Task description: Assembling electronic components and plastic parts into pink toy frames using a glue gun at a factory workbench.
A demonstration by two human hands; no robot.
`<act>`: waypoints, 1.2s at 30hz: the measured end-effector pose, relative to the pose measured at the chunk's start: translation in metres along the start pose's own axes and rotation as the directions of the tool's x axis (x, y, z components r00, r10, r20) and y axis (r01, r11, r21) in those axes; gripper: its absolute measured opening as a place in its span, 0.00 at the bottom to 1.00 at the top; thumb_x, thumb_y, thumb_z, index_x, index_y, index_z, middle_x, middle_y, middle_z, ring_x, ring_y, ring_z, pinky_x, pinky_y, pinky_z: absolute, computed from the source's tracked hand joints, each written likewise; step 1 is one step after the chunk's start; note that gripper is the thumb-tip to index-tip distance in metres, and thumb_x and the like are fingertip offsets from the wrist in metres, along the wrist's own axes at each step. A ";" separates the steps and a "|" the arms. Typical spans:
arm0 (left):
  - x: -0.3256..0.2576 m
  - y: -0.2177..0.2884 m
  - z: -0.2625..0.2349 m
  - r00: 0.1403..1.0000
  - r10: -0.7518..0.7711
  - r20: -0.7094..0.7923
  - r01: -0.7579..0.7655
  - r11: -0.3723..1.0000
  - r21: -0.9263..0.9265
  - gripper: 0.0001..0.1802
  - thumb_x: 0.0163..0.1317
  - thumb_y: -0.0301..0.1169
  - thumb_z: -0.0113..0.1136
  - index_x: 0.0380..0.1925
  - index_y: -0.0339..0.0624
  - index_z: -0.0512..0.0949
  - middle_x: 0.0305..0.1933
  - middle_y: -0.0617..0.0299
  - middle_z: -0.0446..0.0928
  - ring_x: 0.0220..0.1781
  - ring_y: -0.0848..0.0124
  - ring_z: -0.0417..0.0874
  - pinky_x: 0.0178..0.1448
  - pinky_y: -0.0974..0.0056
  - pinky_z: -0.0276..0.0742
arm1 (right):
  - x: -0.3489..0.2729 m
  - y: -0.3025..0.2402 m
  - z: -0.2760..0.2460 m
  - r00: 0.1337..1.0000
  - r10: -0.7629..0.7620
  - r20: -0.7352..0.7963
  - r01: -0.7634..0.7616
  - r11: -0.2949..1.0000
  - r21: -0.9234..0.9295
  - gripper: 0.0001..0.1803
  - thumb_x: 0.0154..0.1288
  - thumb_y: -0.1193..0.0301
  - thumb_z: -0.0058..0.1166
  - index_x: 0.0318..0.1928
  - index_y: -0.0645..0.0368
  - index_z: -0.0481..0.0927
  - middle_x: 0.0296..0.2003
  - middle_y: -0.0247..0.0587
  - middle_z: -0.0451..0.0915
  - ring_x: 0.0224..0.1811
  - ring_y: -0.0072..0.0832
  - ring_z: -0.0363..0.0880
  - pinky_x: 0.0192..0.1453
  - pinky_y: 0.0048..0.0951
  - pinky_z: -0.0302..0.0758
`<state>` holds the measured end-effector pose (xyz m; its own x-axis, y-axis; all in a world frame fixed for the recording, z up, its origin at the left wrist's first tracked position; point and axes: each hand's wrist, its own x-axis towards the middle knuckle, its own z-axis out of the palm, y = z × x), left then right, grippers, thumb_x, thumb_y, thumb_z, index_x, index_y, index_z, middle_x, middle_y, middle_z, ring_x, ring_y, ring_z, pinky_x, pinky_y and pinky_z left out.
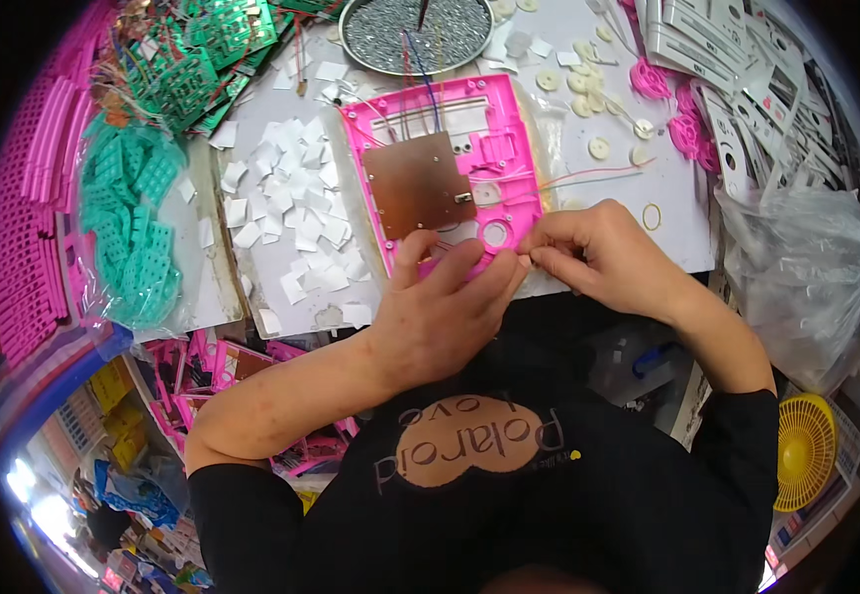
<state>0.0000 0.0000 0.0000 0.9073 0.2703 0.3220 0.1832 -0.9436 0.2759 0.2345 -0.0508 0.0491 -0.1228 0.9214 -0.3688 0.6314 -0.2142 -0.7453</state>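
A pink plastic housing (521, 158) lies on the table before me, its inside facing up. A brown square circuit board (418, 188) rests over its left part, with thin red, blue and yellow wires running up from it. My left hand (445, 307) is closed on the housing's near edge, thumb and fingers curled over the rim. At the near right corner my right hand (603, 255) is pinched, its fingertips meeting the left fingertips. What sits between the right fingers is too small to make out. A white ring (494, 234) shows in the housing beside the left fingers.
White square pads (291, 188) are scattered left of the housing. A round metal tray (370, 35) of small screws stands behind. Green circuit boards (192, 69), bagged teal keypads (133, 218), white discs (598, 148), pink wire coils (685, 124) and white panels (692, 40) surround the work.
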 end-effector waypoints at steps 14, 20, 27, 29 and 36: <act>0.012 -0.010 -0.033 0.992 -0.115 0.052 0.126 0.917 -0.378 0.26 0.52 0.32 0.71 0.54 0.45 0.81 0.54 0.62 0.78 0.55 0.62 0.77 0.63 0.47 0.66 | 0.127 -0.035 0.011 0.829 -0.308 -0.466 0.011 0.842 -0.539 0.12 0.55 0.64 0.59 0.25 0.61 0.82 0.24 0.51 0.83 0.28 0.48 0.85 0.34 0.47 0.81; 0.019 -0.104 -0.048 0.788 -0.545 -0.285 0.463 0.831 -0.310 0.11 0.57 0.34 0.71 0.39 0.45 0.85 0.36 0.61 0.82 0.43 0.60 0.82 0.49 0.52 0.70 | 0.106 -0.026 0.015 0.791 -0.347 -0.504 0.296 0.938 -0.182 0.06 0.55 0.70 0.63 0.33 0.57 0.82 0.27 0.40 0.82 0.33 0.43 0.82 0.39 0.44 0.79; 0.051 -0.123 -0.034 0.810 -0.438 -0.389 0.440 0.894 -0.091 0.09 0.56 0.35 0.74 0.32 0.41 0.88 0.32 0.59 0.83 0.35 0.62 0.82 0.40 0.58 0.74 | 0.104 -0.015 0.010 0.658 -0.739 -0.143 0.636 0.648 -0.419 0.13 0.50 0.75 0.63 0.40 0.55 0.85 0.35 0.35 0.81 0.41 0.40 0.77 0.46 0.39 0.77; 0.055 -0.119 -0.028 0.796 -0.502 -0.337 0.488 0.863 -0.132 0.08 0.55 0.34 0.74 0.32 0.44 0.88 0.34 0.62 0.83 0.40 0.64 0.82 0.49 0.57 0.71 | 0.100 -0.022 -0.001 0.661 -0.748 -0.052 0.701 0.641 -0.314 0.16 0.50 0.81 0.60 0.42 0.57 0.87 0.37 0.36 0.82 0.42 0.41 0.78 0.48 0.38 0.77; 0.056 -0.115 -0.023 0.856 -0.378 -0.352 0.349 0.926 -0.144 0.06 0.57 0.30 0.71 0.34 0.46 0.86 0.42 0.67 0.85 0.50 0.67 0.80 0.60 0.56 0.61 | 0.138 -0.020 -0.048 0.608 -0.735 -0.300 0.503 0.649 -0.571 0.32 0.51 0.83 0.55 0.60 0.52 0.82 0.46 0.41 0.84 0.49 0.42 0.77 0.54 0.40 0.78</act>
<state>0.0212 0.1276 0.0069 0.5747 0.6551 0.4904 0.4318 -0.7518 0.4983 0.2414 0.0958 0.0402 -0.3091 0.8151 0.4899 0.7850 0.5095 -0.3524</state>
